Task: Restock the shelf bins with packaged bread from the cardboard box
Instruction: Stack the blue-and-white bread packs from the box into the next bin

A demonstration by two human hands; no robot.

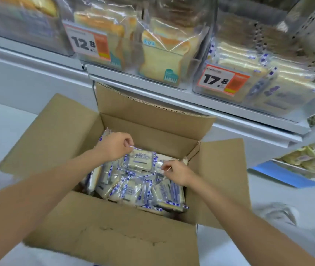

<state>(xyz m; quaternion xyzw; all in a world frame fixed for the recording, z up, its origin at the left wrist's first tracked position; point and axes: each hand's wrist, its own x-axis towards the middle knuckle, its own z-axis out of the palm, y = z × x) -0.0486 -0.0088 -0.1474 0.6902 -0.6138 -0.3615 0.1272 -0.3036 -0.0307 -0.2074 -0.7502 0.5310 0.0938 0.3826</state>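
Your left hand (115,147) and right hand (175,172) pinch the top bread packet (142,160) between them; the cardboard box (133,233) below looks nearly full.

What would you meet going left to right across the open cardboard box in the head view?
In order: left box flap → left hand → top bread pack → right hand → right box flap.

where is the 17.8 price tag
Head view, upper right: the 17.8 price tag is on the front of the bin of blue-striped bread packs, above and right of the cardboard box.
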